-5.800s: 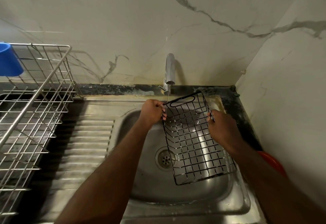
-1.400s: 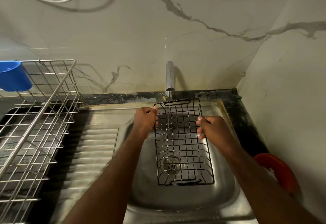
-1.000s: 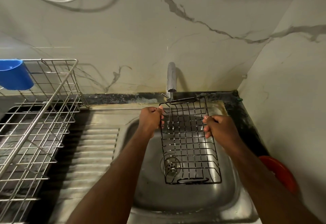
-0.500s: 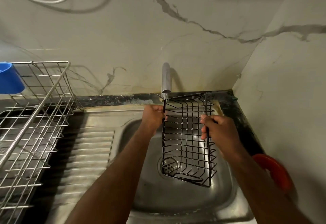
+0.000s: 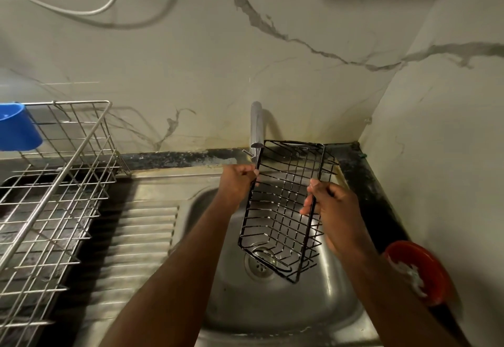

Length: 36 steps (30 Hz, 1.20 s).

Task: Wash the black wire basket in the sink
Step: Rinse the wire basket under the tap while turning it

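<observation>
Both bare forearms reach forward; left hand [image 5: 236,183] curled, pinching black wire basket [image 5: 283,210] rim; right hand [image 5: 331,210] curled round opposite rim, thumb up.

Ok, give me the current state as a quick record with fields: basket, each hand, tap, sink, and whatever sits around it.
basket: black wire basket held tilted over the sink bowl, far end by the spout
left hand: left hand grips the basket's left rim
right hand: right hand grips the right rim
tap: tap at the back wall; water flow too faint to tell
sink: steel sink, drain visible through the wires
left side: metal dish rack with a blue cup
right side: red bowl on the counter
</observation>
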Each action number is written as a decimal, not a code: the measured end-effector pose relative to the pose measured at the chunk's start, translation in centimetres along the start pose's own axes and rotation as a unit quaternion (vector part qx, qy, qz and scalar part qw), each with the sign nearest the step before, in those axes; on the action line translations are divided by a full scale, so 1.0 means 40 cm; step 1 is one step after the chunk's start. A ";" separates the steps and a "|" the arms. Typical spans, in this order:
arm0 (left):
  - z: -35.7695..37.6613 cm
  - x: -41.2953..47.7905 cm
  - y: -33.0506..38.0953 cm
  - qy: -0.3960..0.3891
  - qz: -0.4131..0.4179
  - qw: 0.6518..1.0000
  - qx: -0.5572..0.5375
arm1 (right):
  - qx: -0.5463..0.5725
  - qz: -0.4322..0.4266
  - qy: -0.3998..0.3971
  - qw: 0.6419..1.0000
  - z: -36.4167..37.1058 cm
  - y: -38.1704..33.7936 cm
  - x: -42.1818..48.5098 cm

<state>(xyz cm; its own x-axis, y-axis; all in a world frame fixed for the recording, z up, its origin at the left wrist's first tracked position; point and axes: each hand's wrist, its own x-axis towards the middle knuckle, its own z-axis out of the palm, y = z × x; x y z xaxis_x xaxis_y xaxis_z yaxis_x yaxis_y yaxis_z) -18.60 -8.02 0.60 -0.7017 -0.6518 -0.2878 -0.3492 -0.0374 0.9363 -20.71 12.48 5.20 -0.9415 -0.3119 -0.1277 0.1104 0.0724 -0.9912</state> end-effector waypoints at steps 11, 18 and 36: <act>0.003 -0.012 -0.016 -0.006 -0.004 1.000 0.017 | -0.007 0.014 -0.015 1.000 0.001 0.008 -0.013; -0.014 -0.001 -0.028 -0.036 -0.037 0.998 -0.024 | -0.014 0.013 -0.031 0.999 0.004 -0.003 -0.014; -0.011 0.027 0.001 -0.071 -0.055 0.996 -0.029 | -0.023 -0.009 -0.010 1.000 -0.009 -0.009 0.002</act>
<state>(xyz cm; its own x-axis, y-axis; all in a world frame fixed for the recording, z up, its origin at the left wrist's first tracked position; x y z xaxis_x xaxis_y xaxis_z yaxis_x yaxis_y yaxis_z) -19.11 -9.06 0.40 -0.7428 -0.5282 -0.4114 -0.3956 -0.1495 0.9062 -20.95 12.78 5.54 -0.9365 -0.3325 -0.1111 0.0786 0.1098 -0.9908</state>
